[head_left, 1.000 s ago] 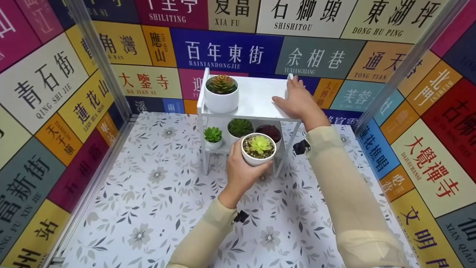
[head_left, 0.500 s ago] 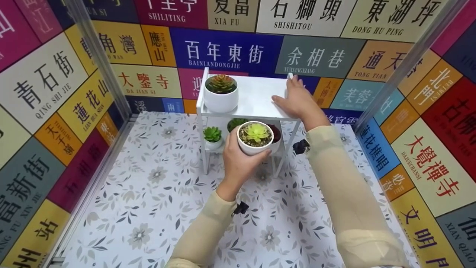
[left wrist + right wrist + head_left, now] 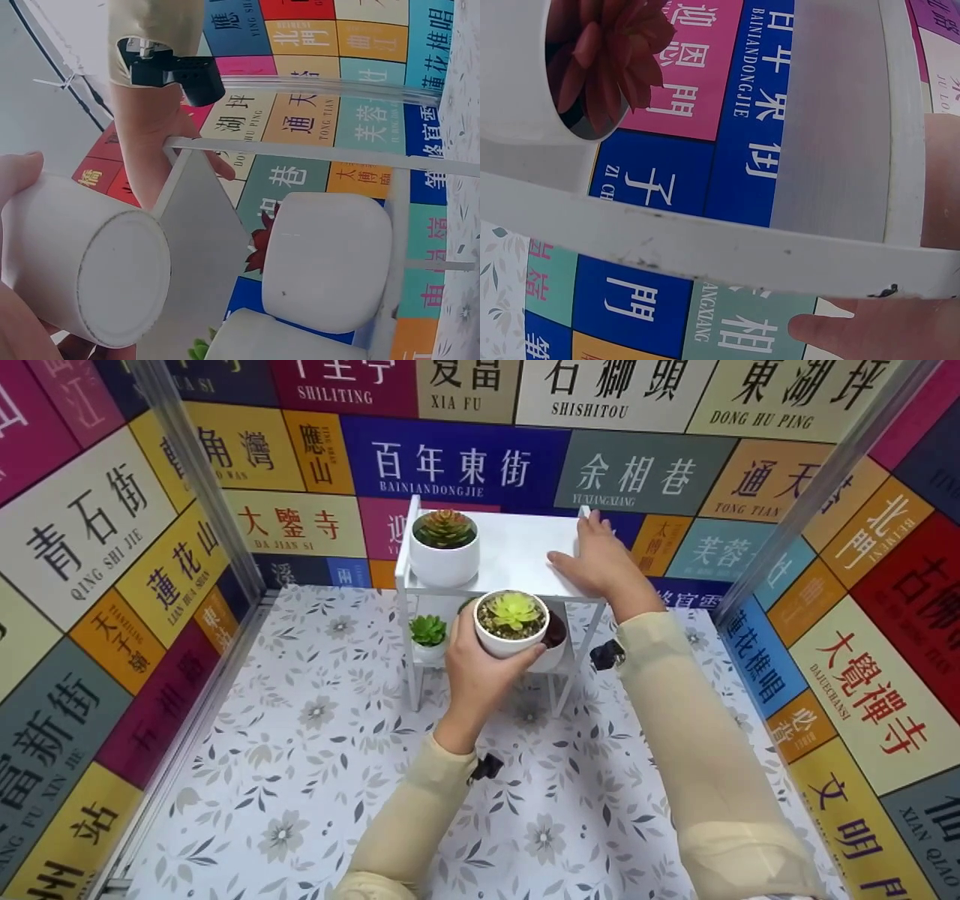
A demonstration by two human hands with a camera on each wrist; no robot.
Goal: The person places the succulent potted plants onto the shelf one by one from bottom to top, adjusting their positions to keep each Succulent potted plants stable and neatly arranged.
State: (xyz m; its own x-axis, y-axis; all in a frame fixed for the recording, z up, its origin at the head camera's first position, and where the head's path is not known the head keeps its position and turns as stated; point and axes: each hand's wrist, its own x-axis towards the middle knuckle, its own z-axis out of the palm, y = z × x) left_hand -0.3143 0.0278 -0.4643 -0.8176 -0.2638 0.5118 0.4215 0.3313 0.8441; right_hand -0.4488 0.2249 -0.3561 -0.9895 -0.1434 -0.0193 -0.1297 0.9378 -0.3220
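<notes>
My left hand [image 3: 480,679] holds a small white pot [image 3: 510,646] with a light green succulent, in front of the lower tier of a white two-tier shelf [image 3: 529,544]. In the left wrist view the held pot [image 3: 67,247] is tilted, its round base showing, fingers around its side. My right hand [image 3: 604,562] grips the right end of the shelf's top, thumb on the upper surface and fingers over the side rail. The right wrist view shows a fingertip [image 3: 817,330] beyond the white frame bar [image 3: 705,247].
A larger white pot [image 3: 444,566] with a reddish-green succulent stands at the top tier's left. Below are a small green potted succulent [image 3: 428,631] and a dark red succulent [image 3: 556,630]; another plant is mostly hidden. Leaf-patterned cloth [image 3: 300,780] lies beneath; printed walls [image 3: 457,457] surround it.
My left hand has raised the potted succulent slightly, toward the shelf and a little left, so it covers more of the green plant behind. My right hand has stayed on the shelf.
</notes>
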